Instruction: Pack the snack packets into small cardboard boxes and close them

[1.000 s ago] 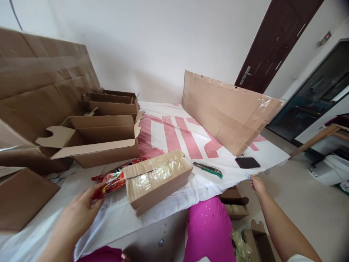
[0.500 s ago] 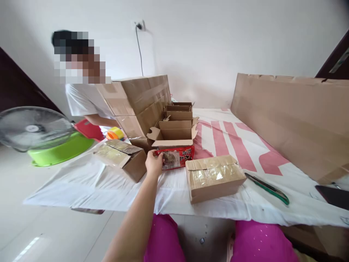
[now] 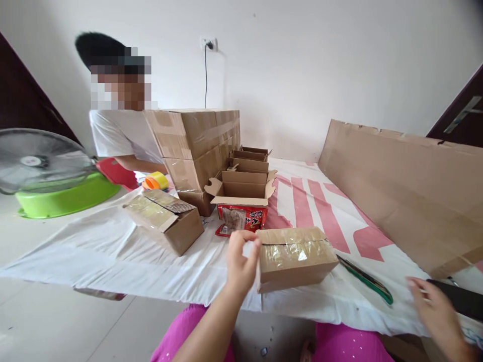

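My left hand [image 3: 242, 262] is at the left end of a taped cardboard box [image 3: 298, 256], thumb and forefinger curved with a gap between them. Its fingertips are by the box's upper left corner; whether they touch it I cannot tell. Just behind, a red printed food packet [image 3: 243, 219] leans against the front of an open cardboard box [image 3: 244, 190]. At the right edge of the table my right hand [image 3: 437, 311], slightly blurred, has its fingers apart and holds nothing visible. A green-handled box cutter [image 3: 368, 281] lies between that hand and the taped box.
Another taped box [image 3: 166, 218] sits at the left, near yellow and orange tape rolls [image 3: 155, 181]. Stacked cartons [image 3: 199, 146] stand behind it, with a person [image 3: 116, 136] beyond. A large cardboard sheet [image 3: 403, 196] and a dark flat object [image 3: 458, 299] are at right.
My left hand has let go of the red packet and moved right and nearer to the taped box. The packet now stands more upright. My right hand has come into view.
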### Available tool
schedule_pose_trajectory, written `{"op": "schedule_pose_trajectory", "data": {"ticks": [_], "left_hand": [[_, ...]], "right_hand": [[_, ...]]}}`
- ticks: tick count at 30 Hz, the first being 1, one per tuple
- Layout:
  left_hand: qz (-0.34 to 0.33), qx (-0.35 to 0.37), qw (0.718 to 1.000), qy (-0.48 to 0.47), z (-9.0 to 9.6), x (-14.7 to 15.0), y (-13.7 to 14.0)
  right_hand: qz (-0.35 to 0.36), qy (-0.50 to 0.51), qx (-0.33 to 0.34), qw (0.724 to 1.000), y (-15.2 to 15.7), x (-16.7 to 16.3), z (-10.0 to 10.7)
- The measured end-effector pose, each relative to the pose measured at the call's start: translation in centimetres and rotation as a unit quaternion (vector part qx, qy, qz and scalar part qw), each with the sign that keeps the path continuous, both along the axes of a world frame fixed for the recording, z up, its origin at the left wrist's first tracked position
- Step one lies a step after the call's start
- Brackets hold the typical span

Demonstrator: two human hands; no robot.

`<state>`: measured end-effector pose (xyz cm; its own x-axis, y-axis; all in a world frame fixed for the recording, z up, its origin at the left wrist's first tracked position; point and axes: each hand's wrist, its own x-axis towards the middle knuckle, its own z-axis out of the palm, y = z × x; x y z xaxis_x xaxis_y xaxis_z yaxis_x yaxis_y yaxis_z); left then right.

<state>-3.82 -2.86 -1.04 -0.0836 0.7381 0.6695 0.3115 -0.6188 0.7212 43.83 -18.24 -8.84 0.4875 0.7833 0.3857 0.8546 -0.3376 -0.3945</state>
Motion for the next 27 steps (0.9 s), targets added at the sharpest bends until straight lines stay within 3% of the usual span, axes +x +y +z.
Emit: {"op": "schedule_pose_trajectory", "data": {"ticks": [2,4,8,12,16,18,19,21,23,25,27], "left_hand": [[-0.035,0.108,0.989,0.096,0.0,0.9,-1.7],[-0.052,0.158,0.971,0.17,-0.4,1.4,-2.5],[-0.068,0.168,0.964,0.195,-1.2,1.2,-1.9],[-0.084,0.157,0.97,0.165,-1.5,0.3,-1.4],[-0.019,0.085,0.992,0.091,-2.2,0.5,-1.5],[0.011,0.03,0.998,0.055,-2.6,1.0,-1.4],[0.015,0.006,0.999,0.043,-2.9,1.2,-1.3],[0.009,-0.029,0.999,0.03,-3.3,1.6,-1.0],[-0.001,-0.037,0.999,0.028,-3.5,1.8,-0.8],[-0.007,-0.03,0.999,0.022,-3.6,1.8,-0.8],[-0.015,-0.029,0.999,0.005,-3.6,1.8,-0.8]], "right_hand": [[0.069,0.022,0.023,0.997,2.6,-2.4,-0.8],[0.129,0.017,-0.005,0.991,5.0,-4.8,-1.7],[0.168,-0.022,-0.08,0.982,7.7,-7.0,-2.8],[0.14,-0.008,-0.084,0.987,8.9,-6.3,-2.0],[0.085,0.018,0.019,0.996,9.9,-7.8,3.1],[0.123,0.012,0.051,0.991,10.1,-10.7,7.0],[0.177,0.0,0.035,0.984,10.0,-12.6,9.1],[0.298,-0.066,-0.027,0.952,9.8,-16.9,12.6],[0.408,-0.12,-0.099,0.9,9.7,-21.0,15.1],[0.462,-0.185,-0.122,0.859,10.1,-24.1,16.2],[0.476,-0.251,-0.12,0.834,10.9,-26.0,16.4]]}}
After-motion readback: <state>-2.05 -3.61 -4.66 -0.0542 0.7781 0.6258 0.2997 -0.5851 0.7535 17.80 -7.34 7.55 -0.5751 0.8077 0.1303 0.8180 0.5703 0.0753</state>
